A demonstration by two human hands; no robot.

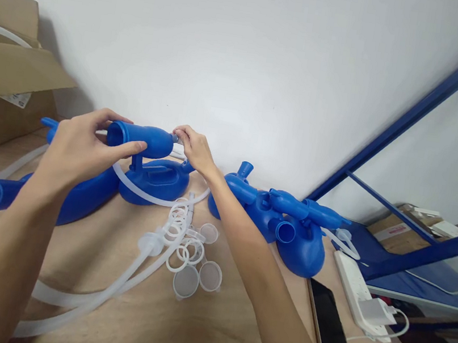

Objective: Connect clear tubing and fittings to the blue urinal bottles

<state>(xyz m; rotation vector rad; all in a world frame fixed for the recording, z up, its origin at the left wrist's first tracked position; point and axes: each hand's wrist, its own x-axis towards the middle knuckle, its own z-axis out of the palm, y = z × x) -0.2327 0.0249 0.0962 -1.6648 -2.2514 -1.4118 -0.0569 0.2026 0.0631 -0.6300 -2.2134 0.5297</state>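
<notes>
My left hand (87,142) is wrapped round a hollow blue plastic funnel piece (147,139), its wide mouth to the left and its narrow end to the right. At that narrow end, my right hand (193,144) pinches a small clear fitting (175,137). Below the funnel piece stands a blue plastic bottle with a handle (158,184). A second, larger blue bottle (90,196) lies partly hidden behind my left forearm, its round mouth facing left. Long translucent hoses (118,278) curl over the table between my arms.
White rings (177,259) and round caps (185,281) lie in the middle of the wooden table (204,340). More blue bottles (302,257) stand to the right, near a phone (332,327) and a power strip (359,297). Cardboard boxes (5,115) are at left, a blue metal rack (418,114) at right.
</notes>
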